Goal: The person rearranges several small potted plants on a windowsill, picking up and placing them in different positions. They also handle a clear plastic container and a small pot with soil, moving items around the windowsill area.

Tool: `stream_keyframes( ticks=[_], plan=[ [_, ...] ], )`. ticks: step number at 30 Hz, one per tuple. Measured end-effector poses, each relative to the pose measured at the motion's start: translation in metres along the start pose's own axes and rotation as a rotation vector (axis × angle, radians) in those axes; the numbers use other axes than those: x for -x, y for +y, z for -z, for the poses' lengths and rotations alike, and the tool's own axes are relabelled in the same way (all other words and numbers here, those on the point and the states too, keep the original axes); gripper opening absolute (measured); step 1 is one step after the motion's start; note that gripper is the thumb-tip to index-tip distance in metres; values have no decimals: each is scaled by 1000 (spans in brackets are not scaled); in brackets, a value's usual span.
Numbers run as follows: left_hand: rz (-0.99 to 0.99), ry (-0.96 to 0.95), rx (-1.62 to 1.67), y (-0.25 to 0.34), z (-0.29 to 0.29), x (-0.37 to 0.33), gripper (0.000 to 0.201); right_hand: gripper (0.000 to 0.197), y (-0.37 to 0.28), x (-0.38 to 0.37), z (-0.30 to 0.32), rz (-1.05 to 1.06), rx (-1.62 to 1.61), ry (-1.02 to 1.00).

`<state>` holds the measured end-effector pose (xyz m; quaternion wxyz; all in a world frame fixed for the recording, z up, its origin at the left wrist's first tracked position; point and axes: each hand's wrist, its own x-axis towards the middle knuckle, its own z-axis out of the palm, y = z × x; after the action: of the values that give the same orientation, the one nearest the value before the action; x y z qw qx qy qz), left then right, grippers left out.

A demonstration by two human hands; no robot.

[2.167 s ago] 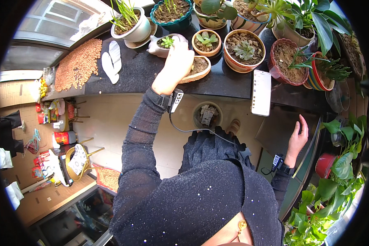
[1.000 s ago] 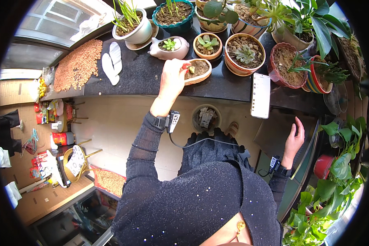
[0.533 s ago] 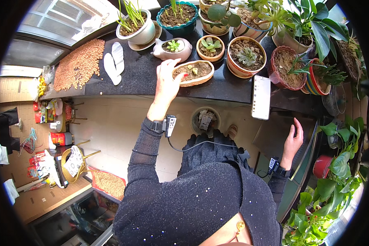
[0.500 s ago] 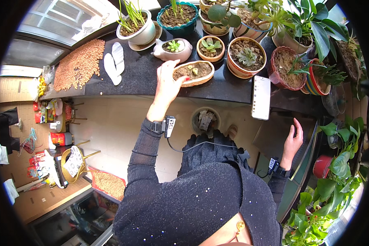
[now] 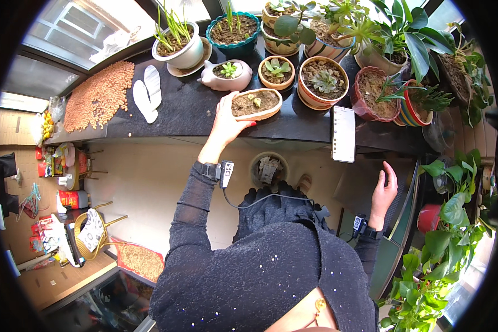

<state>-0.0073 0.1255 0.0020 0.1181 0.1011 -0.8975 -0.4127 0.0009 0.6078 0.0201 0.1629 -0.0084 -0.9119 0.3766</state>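
Observation:
An oval terracotta-coloured planter (image 5: 268,115) stands near the counter's front edge, with soil and small succulent cuttings in it. My left hand (image 5: 227,123) grips its left end. The thumb lies along the front wall below the rim, and the fingers reach round the back left side. My right hand (image 5: 384,191) hangs past the counter's front edge at the right, open and holding nothing, its fingers stretched out. The white-screened phone (image 5: 343,134) on the counter edge is the nearest thing to it.
Behind the planter stand a pink animal-shaped pot (image 5: 227,83), a small round succulent pot (image 5: 276,83) and a larger one (image 5: 322,102). White gloves (image 5: 148,94) and clay pebbles (image 5: 97,97) lie at the left. A bin (image 5: 268,169) stands on the floor below.
My left thumb has moved from over the planter's rim and soil down to its front wall. The whole view has shifted slightly. The planter stays in about the same place on the counter.

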Motion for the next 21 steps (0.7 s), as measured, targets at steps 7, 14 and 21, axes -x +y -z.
stream_keyframes(
  ticks=[7, 14, 21],
  plan=[
    [12, -62, 218, -17, 1, -11, 93, 25, -3, 11, 8, -18, 25, 20],
    [82, -69, 391, 5, 5, -7, 86, 25, -4, 22, 14, -28, 29, 50],
    [-74, -59, 341, 22, 23, 3, 83, 26, -48, 25, 23, -51, 44, 116]
  ],
)
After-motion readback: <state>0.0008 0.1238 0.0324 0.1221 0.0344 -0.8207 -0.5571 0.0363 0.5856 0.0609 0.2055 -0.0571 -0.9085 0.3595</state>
